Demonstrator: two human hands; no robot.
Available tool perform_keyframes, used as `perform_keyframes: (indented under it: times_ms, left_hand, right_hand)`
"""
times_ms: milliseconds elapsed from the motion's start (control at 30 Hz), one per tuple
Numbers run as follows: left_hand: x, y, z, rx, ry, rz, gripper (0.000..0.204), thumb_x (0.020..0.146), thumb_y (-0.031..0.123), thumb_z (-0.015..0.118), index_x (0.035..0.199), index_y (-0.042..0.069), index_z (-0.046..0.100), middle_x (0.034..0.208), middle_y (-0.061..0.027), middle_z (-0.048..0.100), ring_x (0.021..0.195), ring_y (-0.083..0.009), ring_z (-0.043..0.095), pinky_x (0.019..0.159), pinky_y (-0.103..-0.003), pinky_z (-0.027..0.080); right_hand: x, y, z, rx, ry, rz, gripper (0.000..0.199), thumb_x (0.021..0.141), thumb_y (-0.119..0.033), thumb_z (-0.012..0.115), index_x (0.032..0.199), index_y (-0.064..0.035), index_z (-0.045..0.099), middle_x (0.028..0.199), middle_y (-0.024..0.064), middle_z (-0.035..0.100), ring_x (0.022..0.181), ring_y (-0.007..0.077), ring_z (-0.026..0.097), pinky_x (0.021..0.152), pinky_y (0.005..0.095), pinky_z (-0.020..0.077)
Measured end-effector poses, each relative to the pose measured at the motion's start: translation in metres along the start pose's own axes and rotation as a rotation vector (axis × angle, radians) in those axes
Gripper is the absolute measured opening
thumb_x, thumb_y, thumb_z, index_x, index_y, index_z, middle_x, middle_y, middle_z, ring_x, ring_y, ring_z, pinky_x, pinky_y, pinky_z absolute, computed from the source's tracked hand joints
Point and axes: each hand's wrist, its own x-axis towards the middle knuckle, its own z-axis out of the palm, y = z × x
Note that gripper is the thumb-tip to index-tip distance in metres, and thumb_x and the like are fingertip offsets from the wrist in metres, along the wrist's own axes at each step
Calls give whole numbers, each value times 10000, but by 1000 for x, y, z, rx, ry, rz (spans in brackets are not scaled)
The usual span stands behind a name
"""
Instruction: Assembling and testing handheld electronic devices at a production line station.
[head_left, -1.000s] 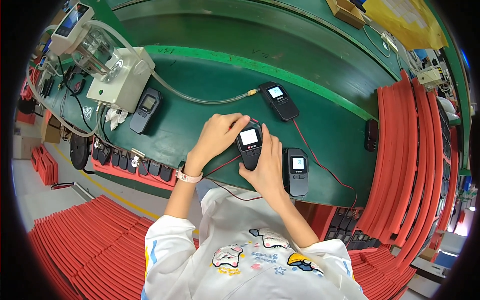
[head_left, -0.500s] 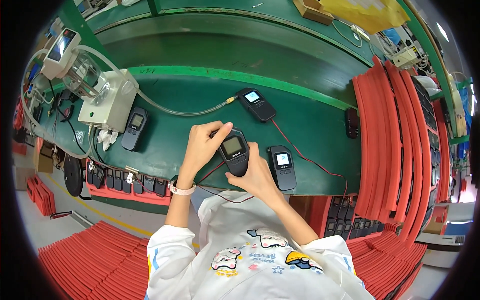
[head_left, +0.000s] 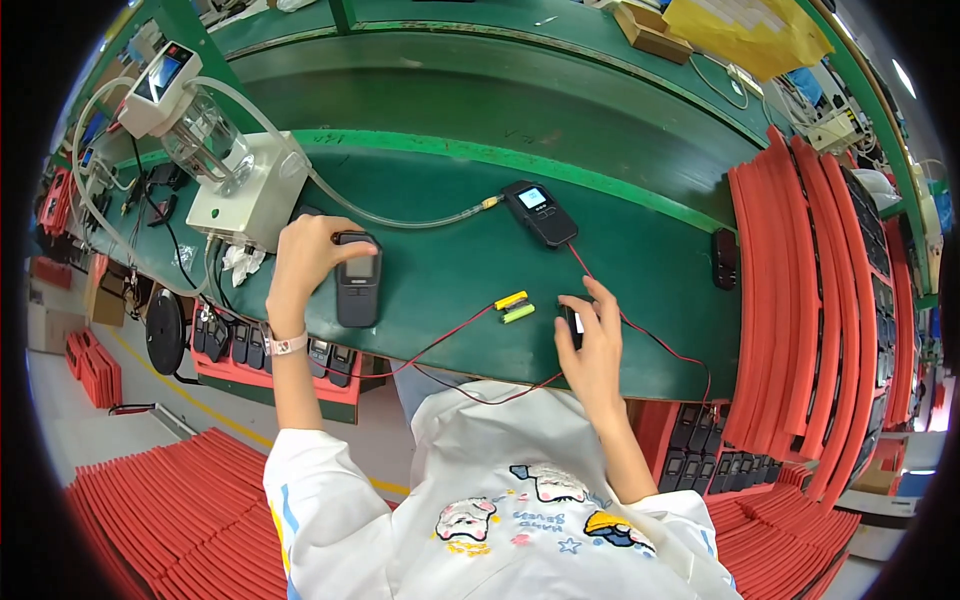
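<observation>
My left hand [head_left: 308,262] grips the top of a black handheld meter [head_left: 358,295] with a small grey screen, at the left of the green bench. Another meter is mostly hidden behind this hand. My right hand [head_left: 595,350] is closed around a second black meter [head_left: 574,318], its lit screen partly covered by the fingers. Between the hands lie battery-shaped yellow cylinders [head_left: 511,300] joined to a red wire. Farther back, a third black meter [head_left: 541,214] with a lit screen has a clear tube at its top and a red wire at its lower end.
A white box-shaped apparatus [head_left: 250,190] with a glass jar stands at the left. Stacked red foam trays [head_left: 780,300] rise at the right edge. Black meters fill a red tray [head_left: 335,378] below the bench front. A dark red-black object [head_left: 725,258] lies near the right stacks.
My hands have moved apart. The left carried its meter leftward and lower it at the bench's left; the right went to the lit meter at right. The yellow cylinders now show.
</observation>
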Motion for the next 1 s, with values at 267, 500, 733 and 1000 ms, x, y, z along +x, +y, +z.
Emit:
perform_keyframes:
  times_ms: [267,500,733,1000]
  left_hand:
    - [-20,15,39,174,125,73,133,801,87,684,923,68,732,1136,-76,628,1010,-263,587,780,-379,489]
    - [-46,12,72,179,302,-12,212,803,18,656,1000,71,714,1190,-96,610,1144,-302,537,946,-399,447]
    - [-56,62,82,40,476,-57,196,842,4,631,1013,59,708,1160,-103,628,1108,-293,569,936,-375,456]
    - [-45,190,116,-1392,109,-199,458,968,233,584,1365,43,458,1227,-134,605,1079,-225,599,969,-368,467]
  right_hand:
    - [19,41,-34,-169,165,-11,218,835,-32,639,1052,-34,654,1236,193,558,1089,372,576,933,421,465]
    - [88,218,-103,-717,353,322,481,908,-237,615,1326,-33,496,1219,254,549,1115,424,527,975,460,428]
    - [104,219,-113,-941,222,644,562,896,-306,631,1354,-24,467,1183,255,585,1079,435,561,932,478,455]
    - [39,12,-45,379,-16,278,410,827,-186,725,1158,-25,545,1043,76,596,907,143,575,778,293,476]
